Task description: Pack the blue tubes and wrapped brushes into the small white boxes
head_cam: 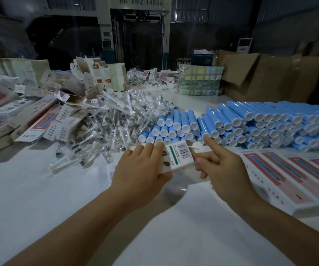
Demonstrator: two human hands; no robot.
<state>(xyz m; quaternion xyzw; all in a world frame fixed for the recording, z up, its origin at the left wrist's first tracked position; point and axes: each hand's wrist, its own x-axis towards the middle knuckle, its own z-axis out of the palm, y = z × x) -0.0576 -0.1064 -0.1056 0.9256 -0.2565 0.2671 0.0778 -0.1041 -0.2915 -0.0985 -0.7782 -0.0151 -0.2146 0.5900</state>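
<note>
**Holding a box ready for its first tube**

Holding a small white cardboard box (177, 157) with a barcode label just above the white table (39, 198), the left hand (141, 169) curls its fingers over the box's top edge with the thumb beneath. The right hand (225, 167) pinches the box's right end between thumb and bent fingers while its index finger points out straight, the tip touching or nearly touching the white cap of one blue plastic tube (205, 134) in the front row of the stack.

Judging from this, the step in hand is opening the box end and picking a tube. It should go best if the left hand keeps the box level and its flap clear, and the right hand draws one front tube straight out by its cap, so neighbouring tubes do not roll off the pile.

Just right of the hands lie flat printed white-and-red cartons (289, 179). Behind the box, the blue tubes (269, 121) are stacked in rows with caps facing the person. To their left sits a loose heap of clear-wrapped brushes (114, 120), and further left a jumble of small white boxes (45, 120). Brown corrugated cartons (260, 77) stand at the far right.
</note>
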